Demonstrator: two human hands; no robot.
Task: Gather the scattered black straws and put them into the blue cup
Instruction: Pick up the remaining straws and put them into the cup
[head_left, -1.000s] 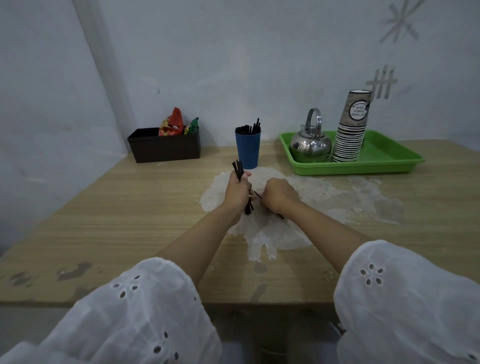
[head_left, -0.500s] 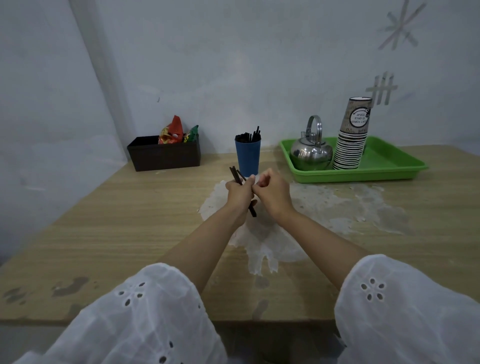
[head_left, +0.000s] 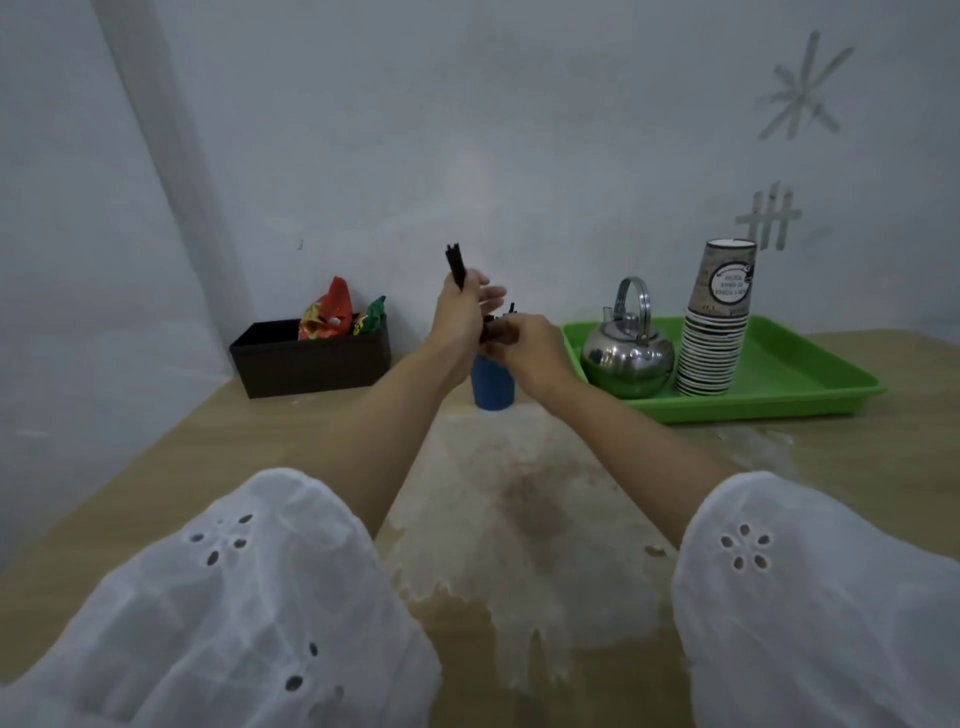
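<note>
A person in white sleeves (head_left: 249, 613) with little holes reaches both arms out over a wooden table (head_left: 218, 457). The left hand (head_left: 460, 317) is up in the air above the blue cup (head_left: 492, 387). It is closed around a bunch of black straws (head_left: 456, 266), and the tops of the straws poke up out of the fist. Some of its fingers (head_left: 491, 296) stick out flat toward the right. The right hand (head_left: 524, 345) is just beside the left one, right over the top of the cup. Its fingers are curled in, and something dark shows at the fingertips, but it is too blurry to tell if the hand is holding a straw or only touching the ones in the cup. A few straw tips (head_left: 511, 307) peek up behind the hands. Only the lower part of the cup shows, since the hands hide its top. It stands on the table near the back wall. To its left sits a dark box (head_left: 311, 364) with bright snack packets (head_left: 332, 314) in it. To its right is a green tray (head_left: 810, 384) with a shiny kettle (head_left: 626, 358) and a tall stack of paper cups (head_left: 714, 322) on it. A big pale patch (head_left: 545, 519) spreads over the table between the two arms.
</note>
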